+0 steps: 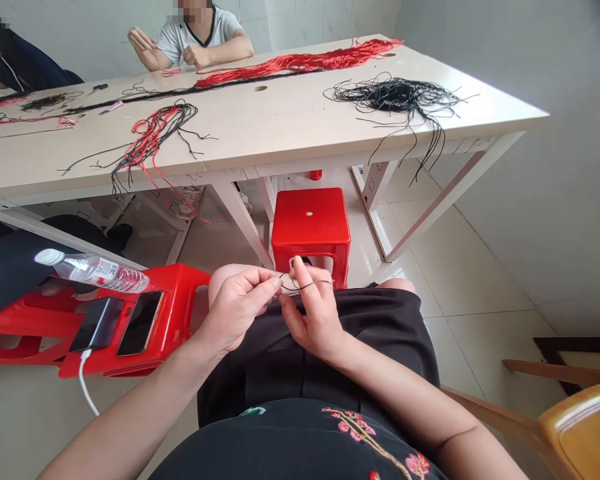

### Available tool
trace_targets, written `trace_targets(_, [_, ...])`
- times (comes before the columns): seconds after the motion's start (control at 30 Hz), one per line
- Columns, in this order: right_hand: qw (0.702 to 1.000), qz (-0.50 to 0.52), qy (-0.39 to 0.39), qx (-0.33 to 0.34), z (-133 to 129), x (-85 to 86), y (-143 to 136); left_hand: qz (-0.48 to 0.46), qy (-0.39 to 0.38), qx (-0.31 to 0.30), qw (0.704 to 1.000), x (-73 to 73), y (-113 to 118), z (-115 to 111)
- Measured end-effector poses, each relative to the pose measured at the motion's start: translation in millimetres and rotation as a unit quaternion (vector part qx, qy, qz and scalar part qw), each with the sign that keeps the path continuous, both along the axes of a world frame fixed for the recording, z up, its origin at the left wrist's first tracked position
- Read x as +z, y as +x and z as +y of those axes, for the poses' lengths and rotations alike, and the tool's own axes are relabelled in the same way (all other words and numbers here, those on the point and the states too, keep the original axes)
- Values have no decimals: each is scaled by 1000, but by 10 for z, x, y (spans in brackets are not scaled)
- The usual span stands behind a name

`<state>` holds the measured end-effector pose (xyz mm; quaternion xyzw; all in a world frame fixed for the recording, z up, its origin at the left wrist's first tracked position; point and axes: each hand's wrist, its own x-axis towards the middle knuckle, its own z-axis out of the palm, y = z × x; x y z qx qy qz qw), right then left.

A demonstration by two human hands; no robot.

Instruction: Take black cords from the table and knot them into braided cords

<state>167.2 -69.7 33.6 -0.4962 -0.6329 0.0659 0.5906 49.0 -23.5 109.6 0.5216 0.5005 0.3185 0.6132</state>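
Above my lap, my left hand (245, 300) pinches a thin black cord (290, 289) between thumb and fingertips. The cord runs across to my right hand (316, 313), where it loops round the fingers. On that hand the index finger points up and the other fingers are partly curled, with the thumb close to my left fingertips. The two hands are almost touching. Where the cord's ends lie is hidden by my fingers.
A long pale table (280, 133) carries a black cord pile (397, 97), a red cord bundle (300, 63) and mixed red-black cords (153, 137). A red stool (310, 217) stands ahead. Left, another stool (173, 320) holds a bottle (97, 270), phone (141, 323) and power bank (97, 323). Two people sit opposite.
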Motion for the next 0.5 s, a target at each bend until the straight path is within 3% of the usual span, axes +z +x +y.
trace_targets(0.03, [1000,16,-12,13,26,22,35,-7,-22,2,1000,2,10,5])
trace_targets(0.1, [987,92,-72,107,69,34,87,-20,-47,6,999,5,15,23])
trace_targets(0.17, [946,202,-155,199,77,0,117,-29,-48,8,998,2,-6,51])
trace_targets(0.23, [906,291,-224,210,44,-61,142,-36,-40,14,998,-8,-44,87])
trace_targets(0.27, [900,308,-243,192,16,-91,160,-39,-40,22,998,-17,-65,108])
trace_targets(0.33, [919,273,-242,148,-48,-125,210,-44,-43,40,997,-43,-97,149])
trace_targets(0.43, [970,101,-181,123,-119,-75,298,-34,-38,62,997,-103,-105,192])
trace_targets(0.5, [980,-11,-149,135,-134,26,341,-18,-25,70,997,-150,-84,196])
